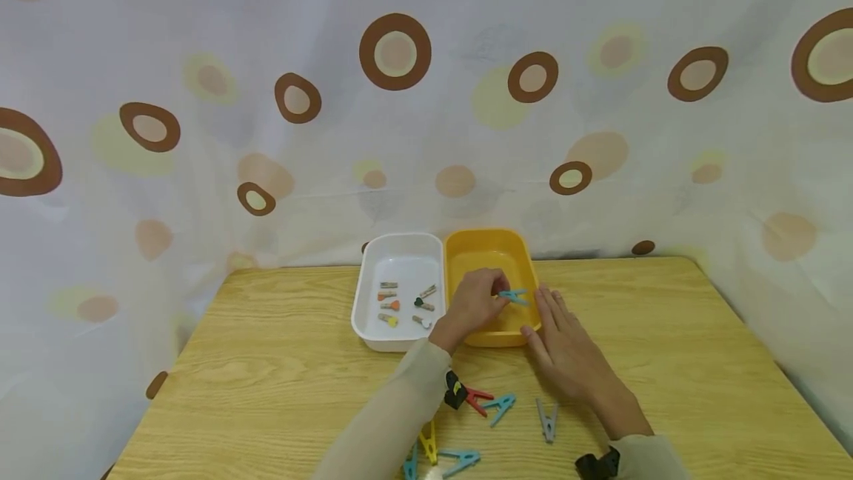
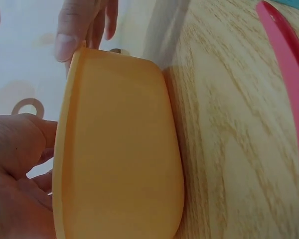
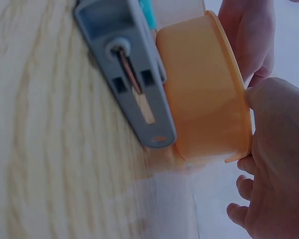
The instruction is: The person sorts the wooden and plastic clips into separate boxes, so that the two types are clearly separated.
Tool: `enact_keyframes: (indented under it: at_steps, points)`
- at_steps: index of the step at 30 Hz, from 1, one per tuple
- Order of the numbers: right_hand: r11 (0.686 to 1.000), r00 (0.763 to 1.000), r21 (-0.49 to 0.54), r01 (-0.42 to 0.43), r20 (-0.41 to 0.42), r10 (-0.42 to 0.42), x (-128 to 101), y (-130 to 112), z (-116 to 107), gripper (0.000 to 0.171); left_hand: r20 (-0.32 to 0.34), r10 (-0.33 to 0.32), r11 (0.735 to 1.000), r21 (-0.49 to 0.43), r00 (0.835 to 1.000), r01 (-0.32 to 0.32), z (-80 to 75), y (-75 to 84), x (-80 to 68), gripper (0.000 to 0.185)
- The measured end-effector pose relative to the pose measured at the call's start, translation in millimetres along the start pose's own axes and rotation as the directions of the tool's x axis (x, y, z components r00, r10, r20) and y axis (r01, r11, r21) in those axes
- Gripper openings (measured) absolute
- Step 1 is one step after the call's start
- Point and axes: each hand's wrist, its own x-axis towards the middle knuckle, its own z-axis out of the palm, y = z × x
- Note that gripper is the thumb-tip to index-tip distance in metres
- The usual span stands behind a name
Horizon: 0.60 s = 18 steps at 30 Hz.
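Observation:
My left hand [image 1: 474, 302] pinches a light blue plastic clothespin [image 1: 513, 295] above the yellow tray [image 1: 489, 241]. My right hand [image 1: 569, 350] lies with straight fingers along the tray's right side, its thumb at the near right corner. In the right wrist view, the right thumb [image 3: 261, 94] is at the rim of the tray [image 3: 199, 94]. The left wrist view shows the tray's near wall [image 2: 122, 144] upright on the table, with the left hand [image 2: 15, 169] over its rim; the clothespin is hidden there.
A white tray [image 1: 358, 310], with several small wooden clips, adjoins the yellow one on the left. On the wooden table [image 1: 280, 376] nearer me lie red [image 1: 478, 400], blue [image 1: 501, 407], yellow [image 1: 429, 441] and grey [image 1: 548, 421] clothespins. A patterned cloth [image 1: 426, 132] hangs behind.

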Motion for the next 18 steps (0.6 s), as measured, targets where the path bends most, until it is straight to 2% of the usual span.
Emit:
enact_keyframes:
  at_steps: [8, 18]
  points:
    - [1.000, 1.000, -0.001, -0.011, 0.030, 0.011, 1.6, -4.5, 1.6, 0.072, 0.033, -0.061, 0.997, 0.043, 0.998, 0.059, 3.5, -4.4, -1.0, 0.018]
    - [0.999, 0.998, -0.001, -0.032, 0.055, 0.032, 0.0, -1.9, -1.9, 0.073, 0.022, -0.037, 0.999, -0.030, 0.999, 0.038, -0.3, -10.8, -5.1, 0.016]
